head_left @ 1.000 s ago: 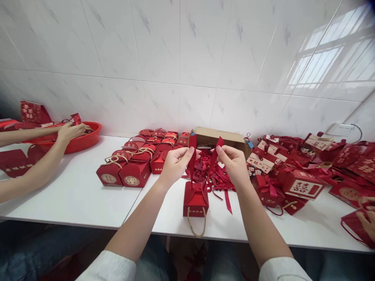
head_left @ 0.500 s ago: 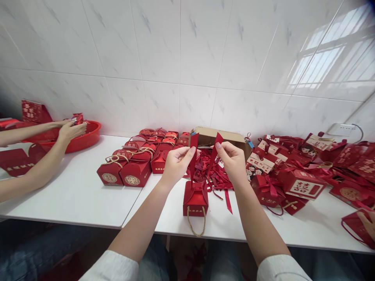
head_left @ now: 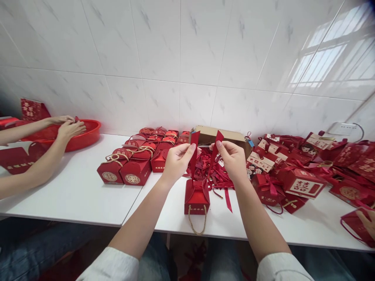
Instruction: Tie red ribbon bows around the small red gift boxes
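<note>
Left hand (head_left: 175,160) and right hand (head_left: 233,160) pinch ribbon (head_left: 193,150) ends above red box (head_left: 197,197).

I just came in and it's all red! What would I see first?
In the middle, the left hand and the right hand each pinch one end of a red ribbon rising from a small red box. Rows of red boxes stand to its left; a jumbled pile lies on the right.

Red basin (head_left: 89,136) near the worktop's (head_left: 73,191) far left corner; rows of closed red boxes (head_left: 136,173) mid-worktop; brown cardboard box (head_left: 230,136) along the far edge; heaped gift boxes (head_left: 301,181) toward the right edge.
</note>
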### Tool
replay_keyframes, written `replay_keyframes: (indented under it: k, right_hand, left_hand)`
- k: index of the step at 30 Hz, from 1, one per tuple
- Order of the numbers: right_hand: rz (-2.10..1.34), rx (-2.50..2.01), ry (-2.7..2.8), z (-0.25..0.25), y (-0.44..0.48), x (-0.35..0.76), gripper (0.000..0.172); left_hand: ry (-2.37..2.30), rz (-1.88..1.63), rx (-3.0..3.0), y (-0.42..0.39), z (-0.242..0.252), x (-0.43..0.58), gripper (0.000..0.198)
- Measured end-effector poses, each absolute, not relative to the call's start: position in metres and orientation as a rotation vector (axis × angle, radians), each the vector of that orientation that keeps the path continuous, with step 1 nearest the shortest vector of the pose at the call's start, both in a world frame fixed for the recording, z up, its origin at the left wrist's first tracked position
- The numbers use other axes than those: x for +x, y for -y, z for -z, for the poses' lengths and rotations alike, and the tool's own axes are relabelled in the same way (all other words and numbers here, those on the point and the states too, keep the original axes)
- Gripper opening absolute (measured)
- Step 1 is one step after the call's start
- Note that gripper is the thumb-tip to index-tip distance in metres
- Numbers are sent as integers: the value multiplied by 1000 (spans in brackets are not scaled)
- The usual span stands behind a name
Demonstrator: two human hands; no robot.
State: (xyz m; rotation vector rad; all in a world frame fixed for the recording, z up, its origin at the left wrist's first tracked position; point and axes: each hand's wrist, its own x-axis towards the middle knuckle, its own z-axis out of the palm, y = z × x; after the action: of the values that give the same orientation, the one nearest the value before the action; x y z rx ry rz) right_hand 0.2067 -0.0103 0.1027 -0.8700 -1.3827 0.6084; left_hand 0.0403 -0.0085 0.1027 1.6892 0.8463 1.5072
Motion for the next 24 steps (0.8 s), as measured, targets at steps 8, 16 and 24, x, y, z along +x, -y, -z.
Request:
replay_keyframes:
  k: [8,16,24]
  right_hand:
    - [-673,-806,1617,-99,0,203,23]
    - [-598,-686,1758,-90,4,208,20]
    - [-195,-496,2185,-84,-1,225,30]
  left_hand:
    - [-886,-1361,1870,5,-100,47,30]
    - [-811,-1203,1711,-1,-92,44,17]
    - [-708,-998,1330,-9,-87,33,19]
